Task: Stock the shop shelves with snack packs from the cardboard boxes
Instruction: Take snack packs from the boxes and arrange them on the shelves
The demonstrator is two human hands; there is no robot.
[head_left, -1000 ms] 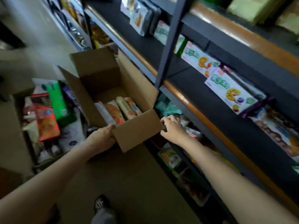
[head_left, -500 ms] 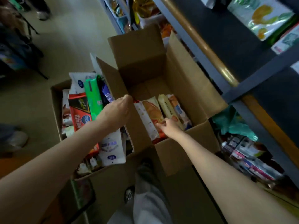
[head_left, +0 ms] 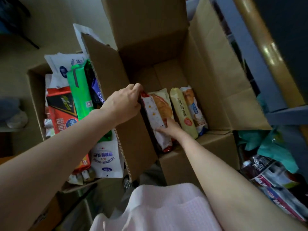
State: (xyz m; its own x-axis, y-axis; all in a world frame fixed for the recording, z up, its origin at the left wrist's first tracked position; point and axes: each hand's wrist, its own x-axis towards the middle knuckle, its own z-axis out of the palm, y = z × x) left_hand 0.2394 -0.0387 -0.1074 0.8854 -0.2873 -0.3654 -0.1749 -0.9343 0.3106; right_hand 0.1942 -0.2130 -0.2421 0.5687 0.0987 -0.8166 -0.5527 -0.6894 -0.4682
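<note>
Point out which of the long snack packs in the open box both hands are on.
The leftmost one, the white pack with red ends. The left hand grips its top, the right hand its lower part. The pale yellow pack and its neighbours lie untouched.

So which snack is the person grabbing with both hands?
Look in the big open cardboard box in the middle. Four long packs lie side by side on its floor; it's the leftmost, the white pack with red ends, held by the left hand and right hand. Its neighbours are orange and yellow.

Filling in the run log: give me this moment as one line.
phase: picking | left hand: grips box flap | right hand: on white snack pack in cardboard box | shelf: not yet stocked
</note>
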